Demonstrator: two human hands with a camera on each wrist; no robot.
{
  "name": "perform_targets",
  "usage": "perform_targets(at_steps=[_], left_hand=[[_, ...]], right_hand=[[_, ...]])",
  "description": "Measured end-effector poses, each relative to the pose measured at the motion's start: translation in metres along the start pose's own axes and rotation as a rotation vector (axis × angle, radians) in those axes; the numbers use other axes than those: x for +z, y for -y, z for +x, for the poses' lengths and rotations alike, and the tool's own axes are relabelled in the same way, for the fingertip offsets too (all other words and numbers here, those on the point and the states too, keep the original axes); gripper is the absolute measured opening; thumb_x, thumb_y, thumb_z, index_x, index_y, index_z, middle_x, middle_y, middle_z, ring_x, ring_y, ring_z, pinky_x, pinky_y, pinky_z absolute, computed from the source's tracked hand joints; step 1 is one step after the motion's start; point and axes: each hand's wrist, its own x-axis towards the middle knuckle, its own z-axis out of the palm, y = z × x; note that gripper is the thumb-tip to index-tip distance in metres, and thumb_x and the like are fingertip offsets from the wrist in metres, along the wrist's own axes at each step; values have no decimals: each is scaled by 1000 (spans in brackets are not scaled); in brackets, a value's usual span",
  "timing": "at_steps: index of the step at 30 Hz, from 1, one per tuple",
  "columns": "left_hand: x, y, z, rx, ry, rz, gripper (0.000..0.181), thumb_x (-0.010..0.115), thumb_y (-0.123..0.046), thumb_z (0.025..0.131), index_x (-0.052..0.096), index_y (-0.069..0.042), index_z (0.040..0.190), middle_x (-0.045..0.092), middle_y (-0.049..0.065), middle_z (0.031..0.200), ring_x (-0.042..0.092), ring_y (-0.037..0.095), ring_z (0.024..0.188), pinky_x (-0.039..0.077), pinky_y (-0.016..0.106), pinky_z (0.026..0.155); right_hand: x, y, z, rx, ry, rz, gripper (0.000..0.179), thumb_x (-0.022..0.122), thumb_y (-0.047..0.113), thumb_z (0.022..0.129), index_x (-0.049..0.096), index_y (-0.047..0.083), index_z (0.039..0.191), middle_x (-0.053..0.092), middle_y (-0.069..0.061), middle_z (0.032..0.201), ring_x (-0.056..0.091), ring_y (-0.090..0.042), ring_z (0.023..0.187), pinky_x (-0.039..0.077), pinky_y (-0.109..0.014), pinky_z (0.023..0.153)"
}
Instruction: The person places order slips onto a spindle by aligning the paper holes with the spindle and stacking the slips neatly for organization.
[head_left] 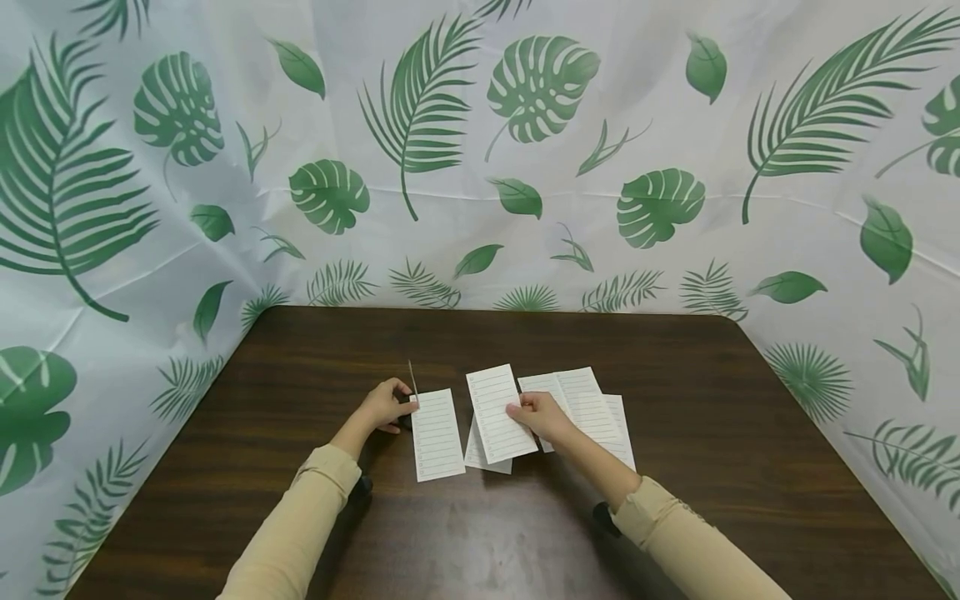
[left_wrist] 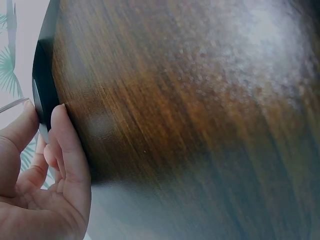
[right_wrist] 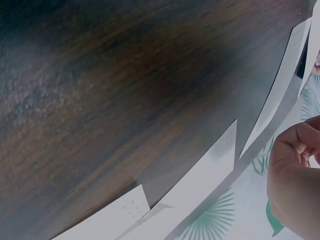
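Observation:
My left hand (head_left: pixel 386 406) is at the left end of a group of white lined cards. Its thumb and fingers pinch a thin upright piece (head_left: pixel 413 382), seen edge-on, so its kind is unclear. Beside the fingers shows a small black thing (head_left: pixel 406 422), mostly hidden. A lined card (head_left: pixel 437 437) touches or lies just under the thumb tip. With thumb and fingers, my right hand (head_left: pixel 546 415) pinches the right edge of another lined card (head_left: pixel 495 408), tilted over a card (head_left: pixel 487 458) beneath it. In the right wrist view the right hand (right_wrist: pixel 295 175) shows curled fingers.
More lined cards (head_left: pixel 592 408) overlap in a loose spread to the right of the right hand. Everything rests on a dark wood table (head_left: pixel 480 533). A white curtain with green leaves (head_left: pixel 450 242) stands behind the table and along its sides.

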Motion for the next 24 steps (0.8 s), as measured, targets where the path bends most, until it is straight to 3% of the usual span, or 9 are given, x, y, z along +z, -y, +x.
perform_targets(at_steps=[7, 17, 24], left_hand=[[-1, 0, 1, -7, 34, 5, 29, 59, -11, 92, 47, 1, 115, 37, 3, 73, 38, 12, 58, 58, 26, 54], [-2, 2, 0, -21, 70, -24, 27, 56, -13, 95, 46, 0, 116, 36, 3, 73, 38, 13, 61, 56, 23, 52], [-3, 2, 1, -24, 58, -43, 23, 51, -17, 98, 47, 0, 113, 43, 12, 92, 44, 20, 70, 57, 26, 53]], right_hand=[[4, 3, 1, 13, 8, 18, 26, 55, 9, 94, 59, -14, 105, 67, 0, 69, 57, -4, 54, 46, -18, 47], [9, 9, 3, 49, -23, -15, 20, 56, 12, 94, 62, -7, 94, 55, 7, 58, 52, -6, 55, 42, -18, 49], [10, 13, 3, 31, -28, 11, 20, 56, 11, 93, 61, -9, 92, 56, 6, 58, 52, -6, 54, 43, -19, 49]])
